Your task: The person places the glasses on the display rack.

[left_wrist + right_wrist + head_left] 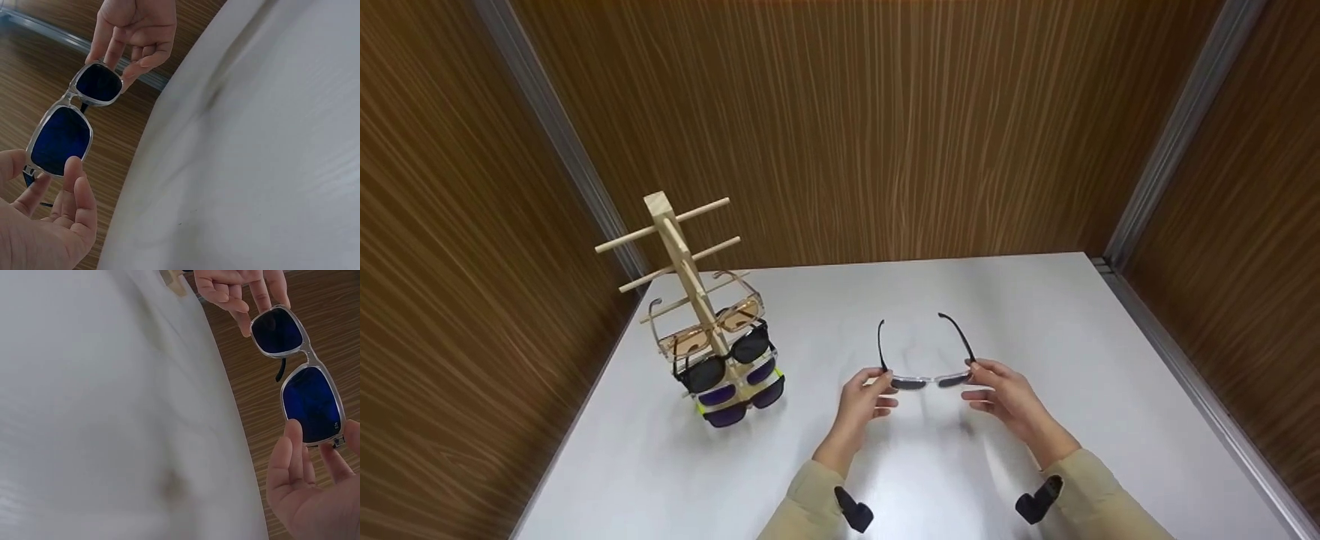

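A pair of sunglasses (910, 384) with a clear frame, dark blue lenses and black temples is held up over the white table, temples unfolded and pointing away from me. My left hand (861, 401) pinches its left corner by the hinge between thumb and finger. At the opposite corner, my right hand (1006, 397) pinches the frame the same way. The left wrist view shows both lenses of the sunglasses (61, 140) facing the camera, the left hand (50, 225) at the near end. From the right side, the right hand (309, 489) appears at the near lens.
On the left of the table (825, 315) stands a wooden display rack (688, 262) with crossbars. Its lower bars carry several sunglasses, among them an orange-lensed pair (688, 342) and a black pair (706, 373). Wood-grain panels (885, 135) enclose the back and sides.
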Tool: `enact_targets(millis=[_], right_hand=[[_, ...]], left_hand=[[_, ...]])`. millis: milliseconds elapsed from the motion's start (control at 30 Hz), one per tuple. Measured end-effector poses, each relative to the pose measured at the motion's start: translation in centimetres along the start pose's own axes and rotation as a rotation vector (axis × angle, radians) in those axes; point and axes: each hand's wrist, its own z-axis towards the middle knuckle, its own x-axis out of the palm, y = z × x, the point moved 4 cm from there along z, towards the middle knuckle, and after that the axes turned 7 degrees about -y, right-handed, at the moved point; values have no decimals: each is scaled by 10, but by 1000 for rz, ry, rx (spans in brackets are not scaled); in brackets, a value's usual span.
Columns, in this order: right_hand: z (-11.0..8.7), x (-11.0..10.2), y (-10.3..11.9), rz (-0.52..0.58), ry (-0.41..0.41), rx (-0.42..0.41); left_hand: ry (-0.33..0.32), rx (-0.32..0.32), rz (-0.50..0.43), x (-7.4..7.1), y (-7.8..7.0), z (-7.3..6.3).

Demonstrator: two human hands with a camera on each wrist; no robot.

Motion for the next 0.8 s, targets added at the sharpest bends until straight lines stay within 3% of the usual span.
enact_targets(millis=[500,800], right_hand=[[-19,24,21,7,90,-136],[-30,44,35,11,133,-165]], left_hand=[[-4,95,-4,-20,-35,-42],[-20,188,12,-37,-53,-55]])
